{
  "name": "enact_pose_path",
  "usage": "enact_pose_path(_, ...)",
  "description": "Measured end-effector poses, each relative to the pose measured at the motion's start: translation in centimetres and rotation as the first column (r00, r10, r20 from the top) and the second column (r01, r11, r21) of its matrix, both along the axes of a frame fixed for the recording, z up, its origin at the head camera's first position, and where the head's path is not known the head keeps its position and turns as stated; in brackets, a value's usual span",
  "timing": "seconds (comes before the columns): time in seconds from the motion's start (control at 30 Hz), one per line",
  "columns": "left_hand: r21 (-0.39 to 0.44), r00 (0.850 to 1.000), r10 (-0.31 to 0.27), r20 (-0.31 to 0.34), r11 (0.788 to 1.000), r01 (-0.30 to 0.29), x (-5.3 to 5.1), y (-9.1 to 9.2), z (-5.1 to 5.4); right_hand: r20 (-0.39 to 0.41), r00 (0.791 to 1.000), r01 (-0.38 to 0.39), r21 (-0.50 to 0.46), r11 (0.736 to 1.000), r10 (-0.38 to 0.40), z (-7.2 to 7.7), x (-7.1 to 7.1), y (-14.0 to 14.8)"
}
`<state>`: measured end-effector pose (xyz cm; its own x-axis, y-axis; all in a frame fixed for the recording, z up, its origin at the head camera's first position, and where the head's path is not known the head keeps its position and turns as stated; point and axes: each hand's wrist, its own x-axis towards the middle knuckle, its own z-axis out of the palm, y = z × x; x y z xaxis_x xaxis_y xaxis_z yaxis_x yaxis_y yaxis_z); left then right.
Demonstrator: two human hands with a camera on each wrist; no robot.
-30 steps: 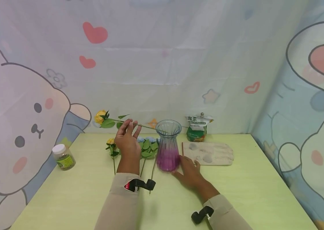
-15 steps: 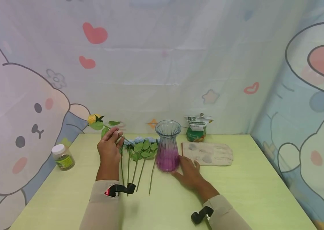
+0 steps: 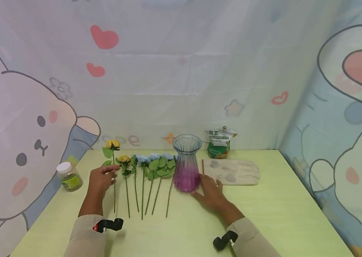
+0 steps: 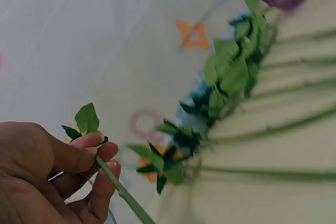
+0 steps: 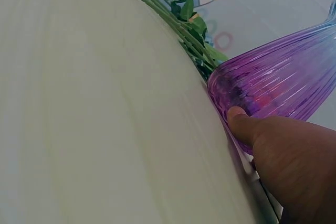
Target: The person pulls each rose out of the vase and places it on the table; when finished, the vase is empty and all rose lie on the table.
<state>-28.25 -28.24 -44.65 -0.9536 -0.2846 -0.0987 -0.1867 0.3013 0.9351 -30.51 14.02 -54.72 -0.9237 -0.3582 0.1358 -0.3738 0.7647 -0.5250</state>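
My left hand [image 3: 100, 182] pinches the green stem of a yellow rose [image 3: 112, 144] between thumb and fingers. This rose is at the left end of a row of stemmed flowers. Beside it lies another yellow rose [image 3: 124, 159], and farther right are several blue flowers [image 3: 154, 156] with green leaves. A ribbed glass vase [image 3: 186, 171], clear blue above and purple below, stands upright right of the row. My right hand [image 3: 212, 192] holds the vase low on its right side. In the right wrist view its thumb [image 5: 242, 121] presses the purple glass; the other fingers are hidden there.
A white-capped jar [image 3: 69, 176] with a green label stands on the left of the pale yellow table [image 3: 264, 221]. Behind the vase's right side are a clipped green-and-white bag [image 3: 219, 143] and pale fabric gloves [image 3: 236, 172]. A printed curtain [image 3: 181, 82] hangs behind the table.
My left hand has carried the yellow rose from the vase's mouth leftward and down, turning its stem to point toward me. The right hand has stayed at the vase.
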Motion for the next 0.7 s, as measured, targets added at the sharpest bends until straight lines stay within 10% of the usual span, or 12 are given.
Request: enact_pose_path(0.7,-0.347,0.998,0.046,-0.043,0.936,-0.058,-0.9,-2.0,-6.2,0.006,1.0,-0.003,0.0,1.0,0.003,-0.1,-0.1,0.1)
